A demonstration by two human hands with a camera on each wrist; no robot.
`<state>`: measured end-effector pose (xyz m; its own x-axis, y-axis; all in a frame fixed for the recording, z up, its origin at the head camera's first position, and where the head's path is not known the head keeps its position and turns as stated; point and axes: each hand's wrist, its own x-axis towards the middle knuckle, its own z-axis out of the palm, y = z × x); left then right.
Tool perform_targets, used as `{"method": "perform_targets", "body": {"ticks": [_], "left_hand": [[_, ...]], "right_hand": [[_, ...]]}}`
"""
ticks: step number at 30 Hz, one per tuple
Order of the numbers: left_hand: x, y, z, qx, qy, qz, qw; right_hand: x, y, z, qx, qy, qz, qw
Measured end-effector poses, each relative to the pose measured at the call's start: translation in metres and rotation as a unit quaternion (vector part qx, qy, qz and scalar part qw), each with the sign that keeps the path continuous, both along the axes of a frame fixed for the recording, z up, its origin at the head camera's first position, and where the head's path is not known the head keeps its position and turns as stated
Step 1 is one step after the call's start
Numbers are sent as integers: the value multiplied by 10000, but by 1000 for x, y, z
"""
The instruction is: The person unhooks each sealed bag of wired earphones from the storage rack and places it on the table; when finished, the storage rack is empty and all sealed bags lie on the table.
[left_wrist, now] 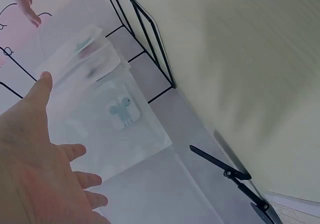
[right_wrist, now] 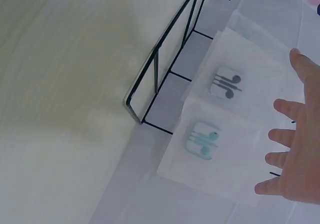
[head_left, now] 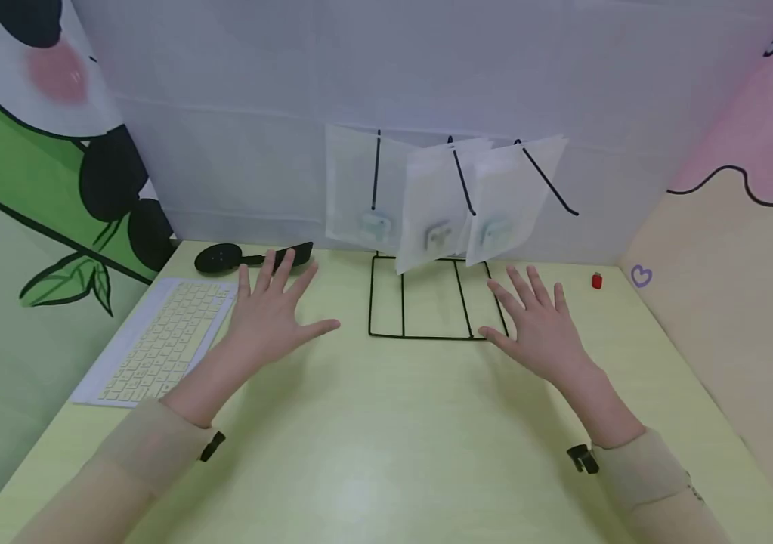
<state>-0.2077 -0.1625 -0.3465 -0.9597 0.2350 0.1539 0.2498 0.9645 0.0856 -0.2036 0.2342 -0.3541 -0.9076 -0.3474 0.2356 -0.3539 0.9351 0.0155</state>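
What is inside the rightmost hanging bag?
Inside the rightmost bag, a small case of blue-green earphones shows through. Its cloudiness blurs fine detail; the case's far side is covered.

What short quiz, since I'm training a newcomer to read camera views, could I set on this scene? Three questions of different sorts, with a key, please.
1. True or false: the right hand grips the small red object.
2. In the head view, which lies to the picture's left of the left hand? A) the small red object; B) the keyboard; C) the purple heart.
3. Fill in the colour: the translucent bags hang on a ____ wire rack.

Key:
1. False; its fingers are spread and hold nothing.
2. B.
3. Black.
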Motion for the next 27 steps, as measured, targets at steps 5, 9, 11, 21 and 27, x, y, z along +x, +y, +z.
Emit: {"method": "perform_targets", "body": {"ticks": [5, 9, 11, 21, 27], "left_hand": [[-17, 11, 2, 71, 69, -84, 9999], [-34, 23, -2, 38, 43, -182, 9998], [-42, 28, -6, 11, 7, -232, 9997], [-80, 49, -39, 98, -294, -551, 9980], [-93, 55, -66, 436, -860, -808, 9921]], "right_hand": [[-14, 17, 13, -198, 213, -144, 9995], [-31, 33, 26, -530, 524, -332, 9967], [-41, 41, 32, -733, 724, -398, 9939], [-91, 67, 54, -2130, 778, -559, 9723], [-120, 77, 58, -2557, 426, -717, 9632]]}}
